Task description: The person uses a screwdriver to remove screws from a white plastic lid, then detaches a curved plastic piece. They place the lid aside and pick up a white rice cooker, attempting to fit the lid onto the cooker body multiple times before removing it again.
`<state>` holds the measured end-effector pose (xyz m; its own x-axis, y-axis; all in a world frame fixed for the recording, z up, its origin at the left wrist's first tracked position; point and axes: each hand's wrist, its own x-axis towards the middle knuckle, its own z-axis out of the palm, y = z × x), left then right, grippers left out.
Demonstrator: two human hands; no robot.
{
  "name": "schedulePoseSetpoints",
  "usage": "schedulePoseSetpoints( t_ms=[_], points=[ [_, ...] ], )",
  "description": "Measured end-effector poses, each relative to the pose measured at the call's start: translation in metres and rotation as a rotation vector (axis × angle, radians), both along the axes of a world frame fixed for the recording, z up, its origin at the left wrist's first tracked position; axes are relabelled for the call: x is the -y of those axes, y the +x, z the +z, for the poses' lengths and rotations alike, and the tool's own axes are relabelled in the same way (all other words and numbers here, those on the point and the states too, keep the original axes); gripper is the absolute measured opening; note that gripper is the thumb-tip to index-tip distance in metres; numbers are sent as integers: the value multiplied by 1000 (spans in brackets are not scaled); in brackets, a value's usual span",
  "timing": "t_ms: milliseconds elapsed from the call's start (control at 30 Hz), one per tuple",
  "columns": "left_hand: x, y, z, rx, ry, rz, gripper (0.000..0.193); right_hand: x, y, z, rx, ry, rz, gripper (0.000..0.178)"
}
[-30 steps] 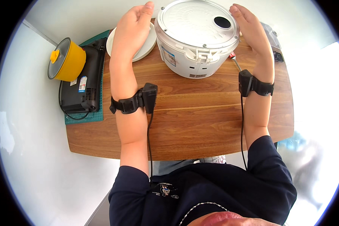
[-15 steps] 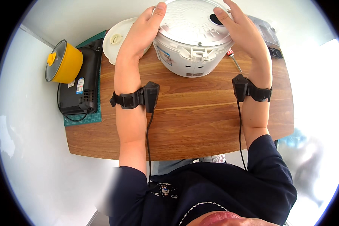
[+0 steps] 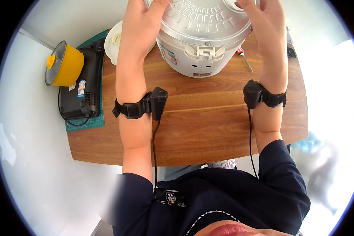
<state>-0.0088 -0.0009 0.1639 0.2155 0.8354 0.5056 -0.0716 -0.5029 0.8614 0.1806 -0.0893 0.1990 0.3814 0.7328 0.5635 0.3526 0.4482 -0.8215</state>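
A round silver metal cover (image 3: 204, 24) with an embossed pattern and a round hole lies over a white rice cooker body (image 3: 181, 59). Its near edge is close to the body's rim, and its far side tilts up toward me. My left hand (image 3: 142, 19) is closed on the cover's left side, thumb on top. On the right side, my right hand (image 3: 269, 17) grips it with the thumb beside the hole. The top of the picture cuts off the fingertips and the cover's far edge. A white latch piece (image 3: 205, 52) shows on the cooker's front.
A screwdriver (image 3: 244, 59) lies right of the cooker. Behind my left forearm is a white oval lid-like piece (image 3: 111, 47). At the left, a yellow pot (image 3: 70, 65) stands on a black appliance (image 3: 80, 106) over a green cutting mat (image 3: 102, 88). Everything rests on a wooden table (image 3: 204, 137).
Both hands have risen and moved farther up the picture, tilting up the metal cover's far side. The hole, dark before, now shows pale. The cooker body has barely shifted.
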Motion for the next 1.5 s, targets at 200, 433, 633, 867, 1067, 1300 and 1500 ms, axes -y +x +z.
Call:
schedulePoseSetpoints(
  t_ms=[200, 433, 633, 867, 1067, 1300, 1500],
  points=[
    [11, 2, 5, 192, 85, -46, 49, -7, 33, -1, -312, -41, 289, 56],
    [11, -2, -1, 401, 30, -158, 48, -2, 31, -3, -429, -4, 447, 30],
    [26, -9, -47, 186, 355, -162, 75, 3, 15, -4, -470, 152, 434, 25],
    [45, 17, -80, 309, 370, -217, 118, 1, 14, -5, -474, 184, 398, 22],
    [56, 36, -92, 269, 614, 4, 71, 6, 14, -5, -325, 293, 339, 29],
    [49, 11, -104, -259, 798, 206, 63, 18, 19, -5, -336, 478, 463, 27],
    [47, 8, -110, -261, 773, 217, 54, 19, 29, -10, -253, 374, 339, 25]
  ],
)
